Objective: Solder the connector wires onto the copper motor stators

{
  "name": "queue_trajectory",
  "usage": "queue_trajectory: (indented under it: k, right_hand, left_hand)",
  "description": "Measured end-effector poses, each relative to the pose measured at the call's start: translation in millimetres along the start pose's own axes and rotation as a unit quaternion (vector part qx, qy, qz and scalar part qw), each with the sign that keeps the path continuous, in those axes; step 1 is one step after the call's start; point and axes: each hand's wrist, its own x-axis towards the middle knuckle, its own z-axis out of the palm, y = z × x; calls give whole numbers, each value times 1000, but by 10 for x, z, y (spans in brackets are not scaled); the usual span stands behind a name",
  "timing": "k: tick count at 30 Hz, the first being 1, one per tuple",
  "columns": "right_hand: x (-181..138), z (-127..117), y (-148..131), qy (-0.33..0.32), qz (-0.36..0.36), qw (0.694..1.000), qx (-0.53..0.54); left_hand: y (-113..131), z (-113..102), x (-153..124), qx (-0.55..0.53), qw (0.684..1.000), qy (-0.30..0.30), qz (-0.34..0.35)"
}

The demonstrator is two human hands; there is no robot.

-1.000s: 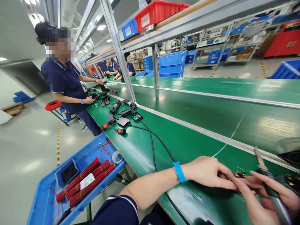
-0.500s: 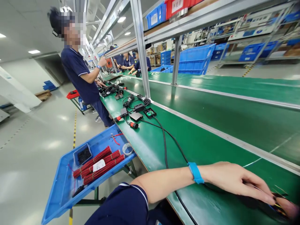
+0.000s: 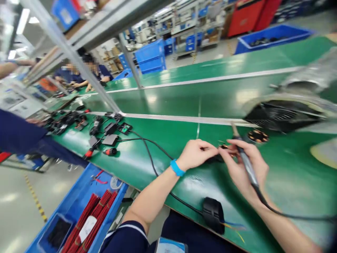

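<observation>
In the head view, the left hand [image 3: 196, 154] is reaching in from seven o'clock, its fingers closing in a pinch on a small dark part with thin wires [image 3: 224, 147] lying on the green bench [image 3: 163, 165] just right of centre. The right hand [image 3: 243, 165] is coming in from five o'clock and is wrapping around a soldering iron [image 3: 246, 161] in a pen grip, with the tip pointing toward twelve o'clock and hovering just beyond the small part. The two hands are touching or nearly touching at the fingertips around that part; blur is keeping the exact contact from showing.

The iron's cord is trailing off toward four o'clock. A blue wristband [image 3: 176, 168] is sitting on the left wrist, and a black cable [image 3: 151, 154] is running under the left forearm toward a black puck-shaped piece [image 3: 213, 214] at six o'clock. A round copper-wound part [image 3: 258, 136] is lying at two o'clock from the hands, beside a fan housing [image 3: 284, 114]. A blue tray of red wire bundles [image 3: 89, 218] is hanging off the bench edge at eight o'clock, and other people are working at ten o'clock.

Judging from this, the iron's tip is passing close to the pinching fingertips, so a slip could burn them; a tug on the cord could also be dragging the tip off its target.
</observation>
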Motion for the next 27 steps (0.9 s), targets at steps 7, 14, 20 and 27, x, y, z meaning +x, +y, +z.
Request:
queue_trajectory:
  k: [7, 14, 20, 27]
  right_hand:
    - [80, -181, 14, 44, -59, 997, -32]
    - [-21, -161, 309, -48, -41, 997, -39]
    - [66, -184, 353, -105, -46, 993, 21]
    - [203, -297, 219, -69, 6, 993, 94]
  left_hand:
    - [15, -121, 122, -50, 993, 82, -64]
    - [-103, -107, 276, -50, 990, 104, -75]
    - [-104, -85, 327, -48, 991, 93, -79]
    - [-73, -66, 297, -24, 993, 78, -86]
